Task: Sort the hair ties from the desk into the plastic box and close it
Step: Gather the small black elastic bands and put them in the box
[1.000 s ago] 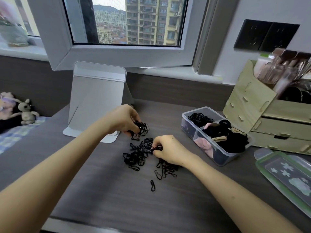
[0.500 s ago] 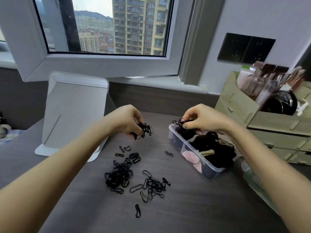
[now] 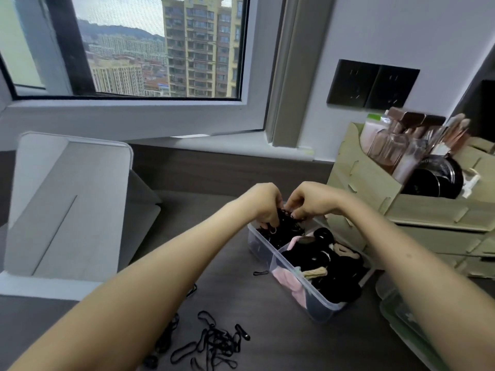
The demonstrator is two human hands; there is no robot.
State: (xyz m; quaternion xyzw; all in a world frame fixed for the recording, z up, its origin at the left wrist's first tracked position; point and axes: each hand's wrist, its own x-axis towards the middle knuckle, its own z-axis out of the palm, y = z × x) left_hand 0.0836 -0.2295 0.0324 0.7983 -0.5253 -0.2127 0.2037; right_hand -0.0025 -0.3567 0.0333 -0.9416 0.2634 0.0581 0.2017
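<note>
Above the far compartment of the plastic box (image 3: 321,307), the left hand (image 3: 263,204) and right hand (image 3: 310,202) both pinch black hair ties (image 3: 286,215). Loose ties (image 3: 214,344) lie on the bench (image 3: 281,349) before the box.

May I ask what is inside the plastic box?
Far compartment: black hair ties, partly hidden under left hand and right hand. Near compartment: black, pink and beige scrunchies.

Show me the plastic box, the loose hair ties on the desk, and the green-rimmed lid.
plastic box (image 3: 317,307): head view, clear wall at its near corner.
loose hair ties (image 3: 214,341): head view, middle of the pile.
green-rimmed lid (image 3: 396,322): head view, top surface near its left edge.
</note>
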